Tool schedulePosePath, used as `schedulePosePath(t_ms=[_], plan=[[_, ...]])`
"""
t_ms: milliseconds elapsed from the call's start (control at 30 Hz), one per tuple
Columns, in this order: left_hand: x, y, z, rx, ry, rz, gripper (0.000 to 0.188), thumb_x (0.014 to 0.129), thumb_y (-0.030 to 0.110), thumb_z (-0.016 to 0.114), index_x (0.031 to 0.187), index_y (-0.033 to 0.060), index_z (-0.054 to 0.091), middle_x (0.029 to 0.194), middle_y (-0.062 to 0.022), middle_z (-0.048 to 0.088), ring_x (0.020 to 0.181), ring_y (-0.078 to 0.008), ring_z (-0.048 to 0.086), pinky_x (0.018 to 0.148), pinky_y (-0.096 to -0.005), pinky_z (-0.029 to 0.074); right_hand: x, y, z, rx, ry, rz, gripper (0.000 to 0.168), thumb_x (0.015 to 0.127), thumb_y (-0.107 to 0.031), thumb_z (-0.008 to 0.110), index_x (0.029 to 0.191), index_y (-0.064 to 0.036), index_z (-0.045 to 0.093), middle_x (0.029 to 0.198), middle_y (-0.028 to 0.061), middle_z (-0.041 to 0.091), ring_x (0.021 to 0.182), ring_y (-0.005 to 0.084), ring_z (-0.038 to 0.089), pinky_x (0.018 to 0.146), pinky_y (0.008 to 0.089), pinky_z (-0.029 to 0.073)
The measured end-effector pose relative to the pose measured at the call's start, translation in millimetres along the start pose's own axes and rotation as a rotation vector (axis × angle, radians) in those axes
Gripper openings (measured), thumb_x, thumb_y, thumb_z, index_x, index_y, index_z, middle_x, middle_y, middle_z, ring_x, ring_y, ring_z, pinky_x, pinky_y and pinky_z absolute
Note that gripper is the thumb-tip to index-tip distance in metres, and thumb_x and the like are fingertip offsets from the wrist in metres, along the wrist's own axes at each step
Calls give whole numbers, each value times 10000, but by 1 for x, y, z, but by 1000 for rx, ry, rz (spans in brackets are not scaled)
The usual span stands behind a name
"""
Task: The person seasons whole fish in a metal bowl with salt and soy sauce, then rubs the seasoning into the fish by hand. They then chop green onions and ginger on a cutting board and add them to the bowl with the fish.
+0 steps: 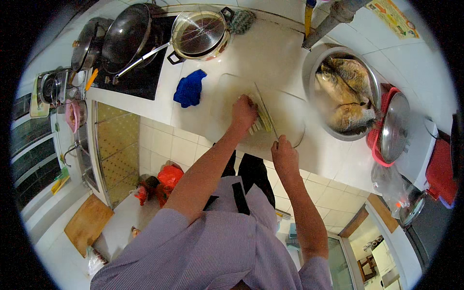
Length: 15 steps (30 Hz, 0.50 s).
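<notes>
My right hand point(285, 153) is closed around the handle of a kitchen knife point(265, 108), whose blade points away from me. The blade lies along the right side of a bunch of pale green vegetable stalks point(267, 122). With bent fingers, my left hand point(245, 113) presses down on these stalks just left of the blade. Under them is a pale cutting board point(290, 108) on the white countertop. Short cut ends point(253, 129) show below my left fingers. The knife handle is mostly hidden in my right fist.
A blue cloth point(189, 88) lies left of the board. Behind it stands a pot point(217, 53) with a wire skimmer point(145, 57) across it, beside a black wok point(127, 36) on the cooktop point(145, 85). At right, a metal basin point(312, 65) holds fish point(344, 87) near a pink basket point(375, 139).
</notes>
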State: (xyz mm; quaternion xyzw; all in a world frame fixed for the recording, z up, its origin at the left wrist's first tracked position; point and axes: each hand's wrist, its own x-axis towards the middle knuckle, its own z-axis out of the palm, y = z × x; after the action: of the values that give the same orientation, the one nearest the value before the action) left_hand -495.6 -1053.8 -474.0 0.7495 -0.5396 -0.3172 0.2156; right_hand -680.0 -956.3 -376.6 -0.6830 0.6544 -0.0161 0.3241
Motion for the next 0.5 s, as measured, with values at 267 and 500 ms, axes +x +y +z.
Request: schedulePosePath(t_ms=[267,500], plan=[[3,13,-6,73,-26,120,226,831,169,710,923,13,574,797,-232,659,810,-459,659,707,-538,519,3,1,-4,1,70,11,188,951,-151,590,972,-11,467,777,254,630,678,471,644,584,561,525],[10,23,-6,101,-71,28,259,818,206,731,872,10,571,766,-238,657,779,-461,665,700,-545,528,8,13,-20,35,-29,33,212,971,-184,559,1060,-1,500,905,277,669,767,460,680,664,572,547]])
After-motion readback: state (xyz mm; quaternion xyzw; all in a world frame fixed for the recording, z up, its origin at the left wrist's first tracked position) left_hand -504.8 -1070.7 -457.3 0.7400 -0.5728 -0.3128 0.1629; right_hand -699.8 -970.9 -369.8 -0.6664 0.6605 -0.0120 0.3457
